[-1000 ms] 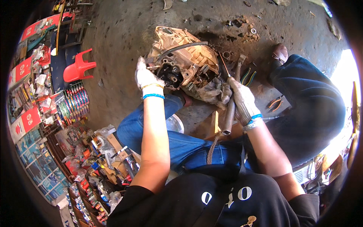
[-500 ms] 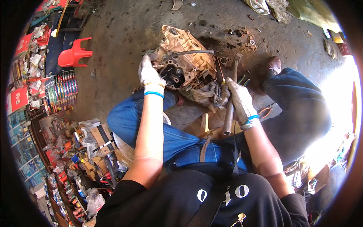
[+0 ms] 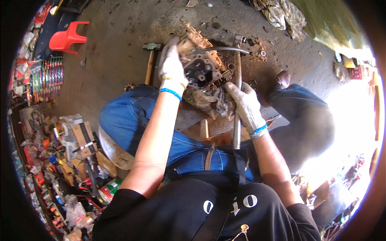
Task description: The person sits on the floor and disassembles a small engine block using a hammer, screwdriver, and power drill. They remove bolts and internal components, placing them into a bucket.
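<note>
My left hand (image 3: pixel 171 64), in a white work glove, is closed on the left side of a dirty engine casing (image 3: pixel 203 42), whose dark open bore (image 3: pixel 198 72) faces up. A curved black hose (image 3: pixel 218 48) lies across the casing. My right hand (image 3: pixel 245 104), gloved too, grips a long grey metal pipe (image 3: pixel 236 136) standing along the casing's right side, its fingertips near a crumpled grey rag (image 3: pixel 203 98) below the casing. A wooden-handled hammer (image 3: pixel 150 64) lies just left of my left hand.
A red plastic chair (image 3: pixel 68 38) stands at upper left beside crowded shelves and goods (image 3: pixel 44 78). Boxes and bags (image 3: pixel 84 140) pile up at lower left. Loose small parts (image 3: pixel 261 52) and a crumpled cloth (image 3: pixel 291 22) lie at upper right. My bent legs frame the work.
My left hand has moved up and right, with the casing shifted and turned. The hammer has come into view. The thin screwdriver-like tool by my right hand is out of sight.
</note>
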`<state>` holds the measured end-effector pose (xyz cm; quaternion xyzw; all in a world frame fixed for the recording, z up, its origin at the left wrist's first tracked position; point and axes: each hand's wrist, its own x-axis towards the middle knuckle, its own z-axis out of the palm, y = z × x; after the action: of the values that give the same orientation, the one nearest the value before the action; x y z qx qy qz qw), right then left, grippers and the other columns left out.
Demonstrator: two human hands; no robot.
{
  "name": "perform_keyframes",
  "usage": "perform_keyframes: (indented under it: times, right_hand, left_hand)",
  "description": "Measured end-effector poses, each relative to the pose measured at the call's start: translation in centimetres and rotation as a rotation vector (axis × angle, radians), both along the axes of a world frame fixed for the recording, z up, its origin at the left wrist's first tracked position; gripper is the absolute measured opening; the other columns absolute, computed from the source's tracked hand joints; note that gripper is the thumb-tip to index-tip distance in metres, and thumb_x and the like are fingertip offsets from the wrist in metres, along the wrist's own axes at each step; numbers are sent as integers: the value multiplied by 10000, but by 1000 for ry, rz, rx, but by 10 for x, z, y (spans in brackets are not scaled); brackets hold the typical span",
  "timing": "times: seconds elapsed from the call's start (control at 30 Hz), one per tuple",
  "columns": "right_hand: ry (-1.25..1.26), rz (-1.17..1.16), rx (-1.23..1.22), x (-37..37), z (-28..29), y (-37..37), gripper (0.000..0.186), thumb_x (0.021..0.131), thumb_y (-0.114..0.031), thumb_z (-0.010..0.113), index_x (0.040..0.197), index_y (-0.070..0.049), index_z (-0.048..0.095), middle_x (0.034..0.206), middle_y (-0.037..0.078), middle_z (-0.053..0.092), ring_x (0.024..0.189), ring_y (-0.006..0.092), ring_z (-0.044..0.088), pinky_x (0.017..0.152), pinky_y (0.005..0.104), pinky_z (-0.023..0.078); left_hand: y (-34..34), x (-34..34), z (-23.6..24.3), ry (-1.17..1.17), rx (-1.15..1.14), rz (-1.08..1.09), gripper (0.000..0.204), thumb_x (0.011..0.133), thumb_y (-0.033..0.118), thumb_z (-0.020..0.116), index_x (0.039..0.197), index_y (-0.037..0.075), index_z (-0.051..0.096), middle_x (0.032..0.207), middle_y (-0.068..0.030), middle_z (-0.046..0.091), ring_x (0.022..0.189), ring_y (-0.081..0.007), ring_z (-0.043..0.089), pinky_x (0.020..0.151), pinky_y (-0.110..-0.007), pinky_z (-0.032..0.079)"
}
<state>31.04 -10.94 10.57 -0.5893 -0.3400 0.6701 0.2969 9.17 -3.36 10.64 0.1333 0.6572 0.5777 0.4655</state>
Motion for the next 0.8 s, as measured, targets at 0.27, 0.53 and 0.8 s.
perform_keyframes:
  times: [0.27, 0.53, 0.8]
  right_hand:
    - [-432, 79, 38, 11, -5, 9, 514, 858, -455, 717, 1046, 19, 653, 884, 179, 688, 804, 289, 662, 798, 416, 508]
    - [-386, 58, 24, 17, -16, 7, 463, 903, -435, 677, 1008, 16, 676, 836, 145, 696, 755, 248, 664, 740, 389, 517]
    - [-298, -29, -37, 21, -7, -2, 303, 925, -291, 691, 969, 8, 673, 784, 62, 660, 690, 133, 596, 638, 318, 490]
  left_hand:
    - [-20, 77, -17, 601, 77, -324, 364, 999, 267, 528, 1309, 95, 612, 1305, -141, 611, 1210, -284, 581, 1033, -385, 458]
    - [-23, 35, 10, 470, 131, -743, 445, 1020, 402, 541, 1353, 110, 581, 1357, -159, 603, 1233, -308, 583, 1046, -385, 453]
    - [70, 13, 2, 1805, 105, -1137, 581, 905, 48, 603, 1439, 269, 536, 1560, -22, 438, 1398, -294, 445, 1250, -484, 239]
